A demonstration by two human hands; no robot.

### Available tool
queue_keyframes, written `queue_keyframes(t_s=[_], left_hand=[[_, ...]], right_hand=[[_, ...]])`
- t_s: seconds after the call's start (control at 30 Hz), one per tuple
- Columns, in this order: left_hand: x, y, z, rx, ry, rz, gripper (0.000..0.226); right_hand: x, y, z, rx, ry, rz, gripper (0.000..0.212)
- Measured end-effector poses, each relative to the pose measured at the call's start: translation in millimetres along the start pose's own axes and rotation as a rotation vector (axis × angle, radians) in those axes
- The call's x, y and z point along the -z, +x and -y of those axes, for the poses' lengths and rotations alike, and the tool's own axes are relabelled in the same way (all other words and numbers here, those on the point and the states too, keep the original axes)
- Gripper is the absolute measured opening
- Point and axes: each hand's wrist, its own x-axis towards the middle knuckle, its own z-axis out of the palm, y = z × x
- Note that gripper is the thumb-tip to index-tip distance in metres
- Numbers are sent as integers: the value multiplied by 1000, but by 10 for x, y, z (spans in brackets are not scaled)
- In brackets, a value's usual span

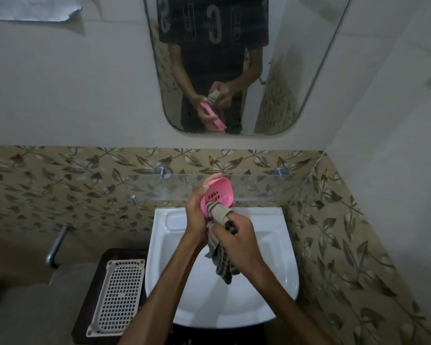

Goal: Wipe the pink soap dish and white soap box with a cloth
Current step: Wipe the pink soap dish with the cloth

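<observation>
Right hand (237,241), its grip clamped on a bunched brown-and-beige checked cloth (220,247), presses it into the slotted pink plastic soap dish (218,195). At ten o'clock, the left hand (197,212) clasps the dish's edge, tilted above the white ceramic basin (271,257), below the clear glass shelf (259,186).

Mirror (284,70) reflects shirt (213,26) lettering; reversed, none legible.

Dim, flat indoor light, grey cast overall, soft sheen on white basin (271,247), dark vignetted corners, wide-angle bending at edges, slight softness and grain, no hard shadows
</observation>
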Motion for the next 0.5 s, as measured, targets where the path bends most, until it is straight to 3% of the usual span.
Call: queue_keyframes(t_s=[0.13, 0.33, 0.5], left_hand=[[-10, -7, 26, 28, 38, -6, 61], [62, -14, 44, -10, 90, -78, 62], [26, -28, 53, -52, 186, -82, 54]], right_hand=[[-10, 119, 42, -61, 135, -22, 18], [40, 79, -126, -8, -154, -89, 16], [37, 76, -99, -47, -88, -96, 5]])
